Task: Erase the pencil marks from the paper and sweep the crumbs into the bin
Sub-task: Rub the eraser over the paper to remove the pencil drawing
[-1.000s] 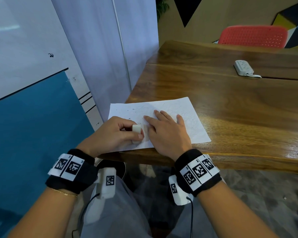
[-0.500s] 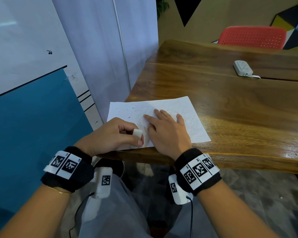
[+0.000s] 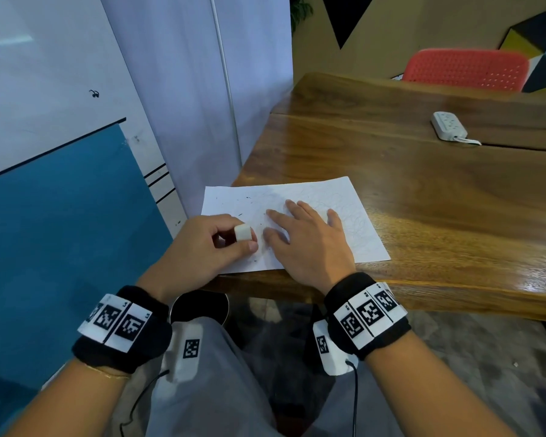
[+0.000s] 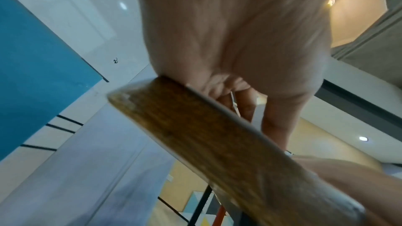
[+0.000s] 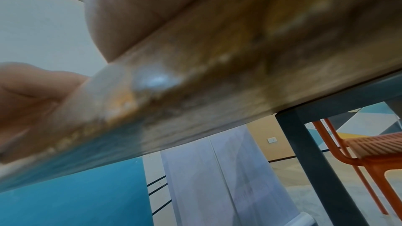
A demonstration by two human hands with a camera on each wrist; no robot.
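My left hand [image 3: 202, 247] pinches a small white block eraser [image 3: 243, 232] between thumb and curled fingers, its lower end down on the white sheet of paper [image 3: 353, 222] with faint pencil scribbles. The sheet lies at the near left corner of the glossy brown wooden tabletop [image 3: 438, 197], its near edge running close along the tabletop's front edge and its left corner overhanging the tabletop's left edge. My right hand [image 3: 309, 244] lies flat on the middle of the sheet, fingers straight and spread, pressing it down just beside the eraser; it grasps nothing. Dark eraser crumbs [image 3: 249, 198] are scattered over the left part of the paper, beyond and around my left hand.

Under the near edge, between my wrists, I see part of a round black bin [image 3: 199, 305], mostly hidden by the tabletop and my lap. Toward the far right of the tabletop sits a white power strip [image 3: 448, 126], well apart from the paper. A red perforated plastic chair [image 3: 464, 69] stands beyond the far edge.

From the left wrist view I see the palm [image 4: 234, 32] and the table edge [image 4: 217, 143], blurred; the right wrist view shows little but the edge's underside.
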